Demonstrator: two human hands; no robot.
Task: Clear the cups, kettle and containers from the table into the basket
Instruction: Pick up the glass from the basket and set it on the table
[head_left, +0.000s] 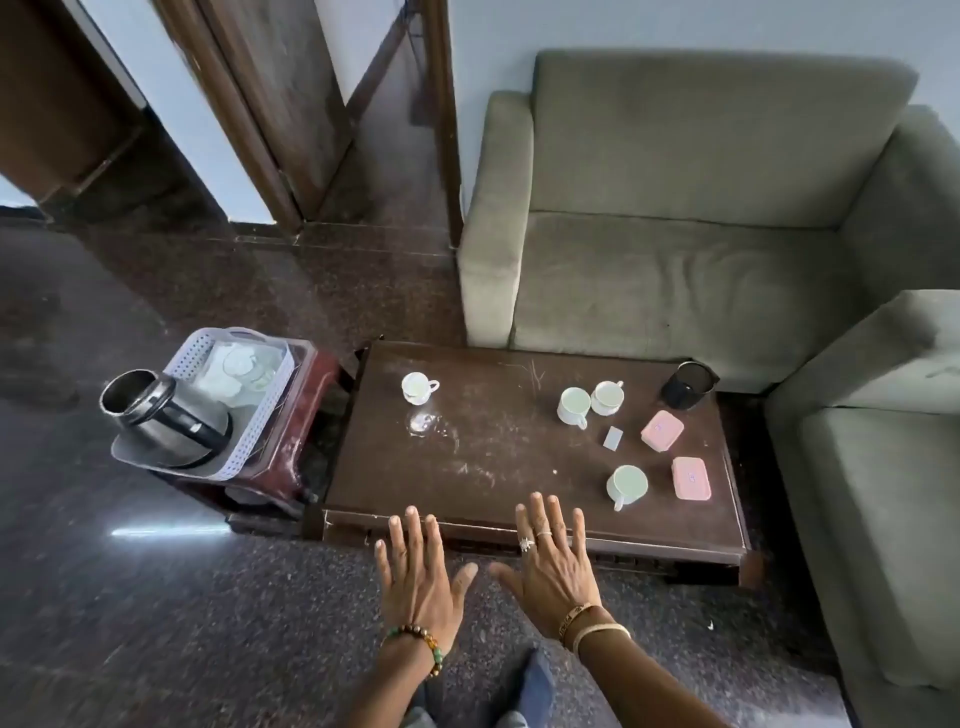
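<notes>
On the dark wooden table (395, 488) stand a white cup (418, 387) at the far left, two pale cups (574, 407) (607, 397) at the far right and a third pale cup (626, 485) nearer me. A small clear glass (422, 423) sits below the white cup. Two pink containers (661, 431) (690, 478) and a black pot (688, 385) are on the right side. The steel kettle (156, 415) lies in the white basket (260, 421) left of the table. My left hand (418, 577) and right hand (556, 566) hover flat, fingers spread, over the table's near edge, holding nothing.
The basket rests on a small red stool (317, 374) and also holds pale items. A small grey block (613, 437) lies among the cups. Grey sofas (675, 208) (883, 467) close in the table's far and right sides. Dark stone floor lies at left and near me.
</notes>
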